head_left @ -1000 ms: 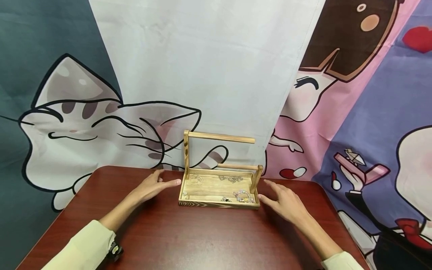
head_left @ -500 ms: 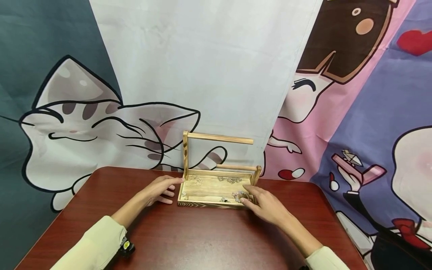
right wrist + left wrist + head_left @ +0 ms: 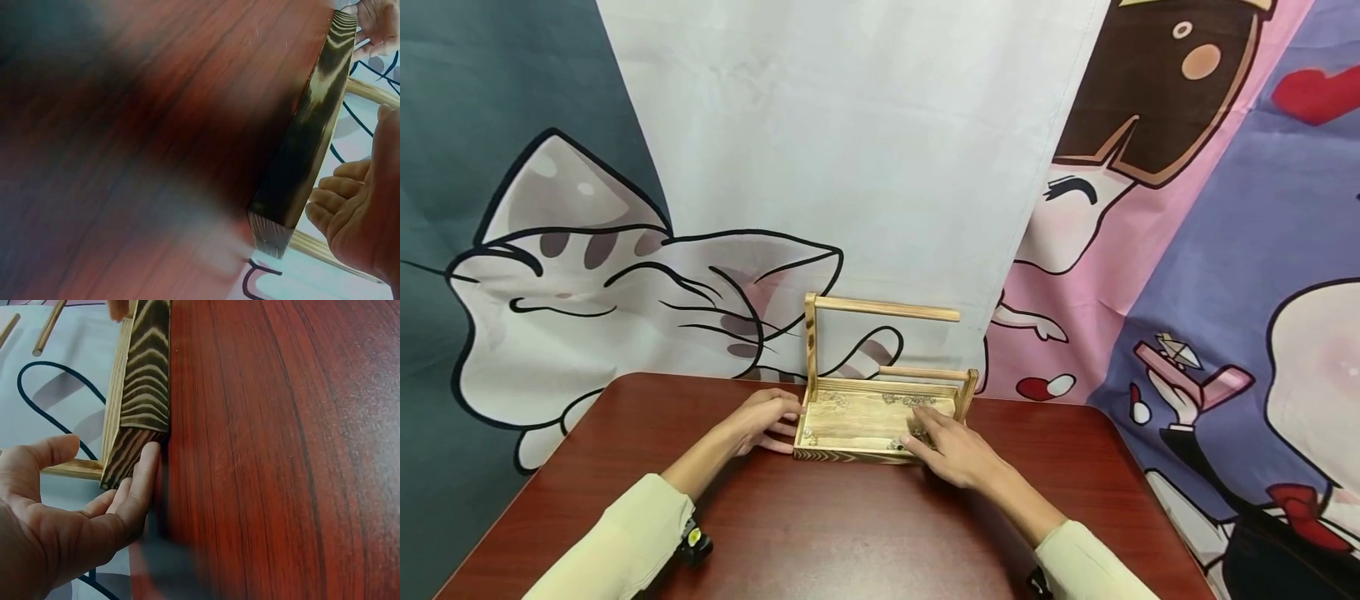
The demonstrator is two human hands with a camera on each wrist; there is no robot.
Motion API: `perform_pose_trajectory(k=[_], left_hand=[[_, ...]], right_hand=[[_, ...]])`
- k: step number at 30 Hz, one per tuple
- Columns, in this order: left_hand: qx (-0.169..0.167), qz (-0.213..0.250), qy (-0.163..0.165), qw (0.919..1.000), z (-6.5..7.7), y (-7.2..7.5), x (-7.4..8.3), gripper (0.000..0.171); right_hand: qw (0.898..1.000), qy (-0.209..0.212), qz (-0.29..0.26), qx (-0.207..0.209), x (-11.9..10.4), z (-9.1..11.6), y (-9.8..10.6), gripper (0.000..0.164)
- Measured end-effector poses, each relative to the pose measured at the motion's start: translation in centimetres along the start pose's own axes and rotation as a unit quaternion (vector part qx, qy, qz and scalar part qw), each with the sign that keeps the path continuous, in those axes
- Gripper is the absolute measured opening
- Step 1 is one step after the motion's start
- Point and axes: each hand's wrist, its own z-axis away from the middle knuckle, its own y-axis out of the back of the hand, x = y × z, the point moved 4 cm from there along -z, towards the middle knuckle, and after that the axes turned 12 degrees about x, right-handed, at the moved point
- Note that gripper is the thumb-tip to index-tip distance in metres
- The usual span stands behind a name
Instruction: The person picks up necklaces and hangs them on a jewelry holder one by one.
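Observation:
A shallow wooden tray (image 3: 850,456) with dark grain sits near the back of the table. Its floor bears a thin chain (image 3: 906,401) along the back and small jewellery pieces (image 3: 809,435) at the front left. My left hand (image 3: 763,422) rests against the tray's left end; in the left wrist view its straight fingers (image 3: 145,469) touch that end wall. Over the tray's right front part hovers my right hand (image 3: 951,450), fingers loosely bent, hiding most of a beaded bracelet. Nothing shows in its grasp in the right wrist view.
A tall wooden post with a top rod (image 3: 887,309) rises from the tray's left side, and a lower rod (image 3: 925,372) meets a short post at the right. The red-brown table (image 3: 850,533) ends at a printed cloth backdrop (image 3: 880,150).
My right hand has moved left from beside the tray's right end to above its inside. The left hand has come in against the left end.

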Motion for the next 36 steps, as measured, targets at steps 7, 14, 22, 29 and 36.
perform_pose_trajectory(k=[7,14,22,29,36], left_hand=[[0.000,-0.017,-0.002,0.9998,-0.3,-0.3,-0.3,0.051],[-0.015,-0.030,-0.009,0.9994,0.0,-0.7,-0.2,0.060],[-0.027,-0.034,-0.006,0.9991,0.1,-0.9,0.1,0.063],[-0.026,-0.045,-0.004,0.9986,0.0,-1.0,0.3,0.063],[-0.017,-0.060,-0.006,0.9980,0.2,-1.2,0.6,0.062]], right_hand=[[1.000,-0.011,-0.003,-0.028,-0.1,-1.5,-1.3,0.087],[0.998,-0.045,0.013,-0.047,0.5,-3.4,-2.3,0.089],[0.995,-0.068,0.033,-0.060,0.6,-4.5,-2.6,0.090],[0.995,-0.059,0.033,-0.078,0.3,-4.3,-3.0,0.091],[0.993,-0.054,0.026,-0.098,-0.5,-4.2,-3.0,0.097]])
